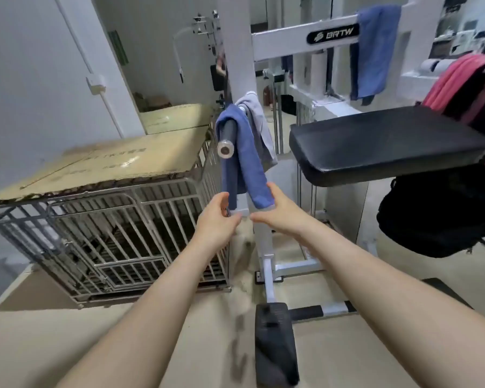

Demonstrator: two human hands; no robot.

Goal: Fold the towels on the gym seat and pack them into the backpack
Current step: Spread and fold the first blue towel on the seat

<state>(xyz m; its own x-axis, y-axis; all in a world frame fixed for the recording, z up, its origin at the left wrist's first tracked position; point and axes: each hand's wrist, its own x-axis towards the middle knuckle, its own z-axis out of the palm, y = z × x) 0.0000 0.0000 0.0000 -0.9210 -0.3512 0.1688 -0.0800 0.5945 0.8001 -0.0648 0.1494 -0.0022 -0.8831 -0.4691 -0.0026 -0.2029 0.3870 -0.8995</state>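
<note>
Blue towel (244, 152) draped over bar (227, 135), ends at both grips

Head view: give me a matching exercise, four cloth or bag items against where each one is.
Items:
1. nearer blue towel
2. grey towel
3. farther blue towel
4. black backpack

Places:
A. hanging below the black seat's right end
B. draped over the white crossbeam up top
C. on the bar, behind another towel
D. over the bar's near end, both hands at its lower ends

Pairs: 1-D, 2-C, 3-B, 4-A

Black backpack (443, 217) and pink towel (459, 85) cut by right edge; cage (109, 233) interior murky; cardboard print illegible
</note>
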